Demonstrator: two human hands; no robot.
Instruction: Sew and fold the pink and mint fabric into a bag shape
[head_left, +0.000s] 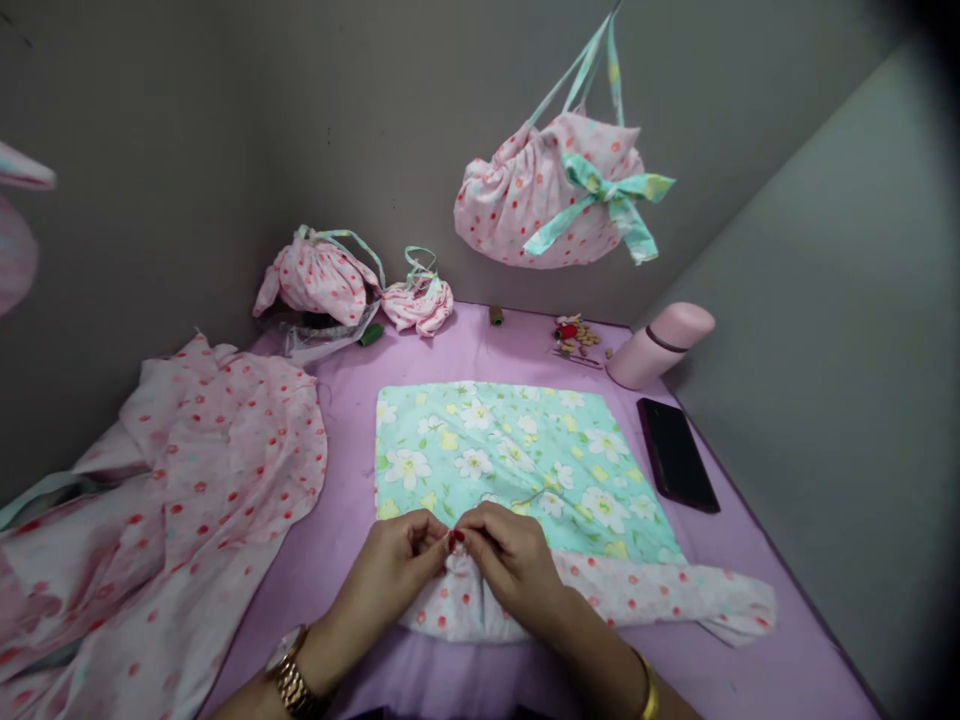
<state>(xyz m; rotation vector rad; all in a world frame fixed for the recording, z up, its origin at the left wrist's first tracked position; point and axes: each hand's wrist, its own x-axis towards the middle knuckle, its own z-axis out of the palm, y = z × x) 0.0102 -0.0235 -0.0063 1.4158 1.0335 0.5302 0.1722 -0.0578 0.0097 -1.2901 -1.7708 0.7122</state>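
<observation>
A strip of pink dotted fabric lies along the near edge of a mint floral cloth, which is spread flat. My left hand and my right hand meet at the strip's upper edge, left of its middle. Thumbs and fingers of both hands are pinched together there, and the fabric puckers just below them. A needle or thread between the fingertips cannot be made out. To the right, the strip runs on to a folded, bunched end.
Pink dotted fabric is heaped at the left. Behind are gathered pouches, a brown spool, a red thread spool and peanuts. A pink bottle and a phone stand right. A pouch hangs above.
</observation>
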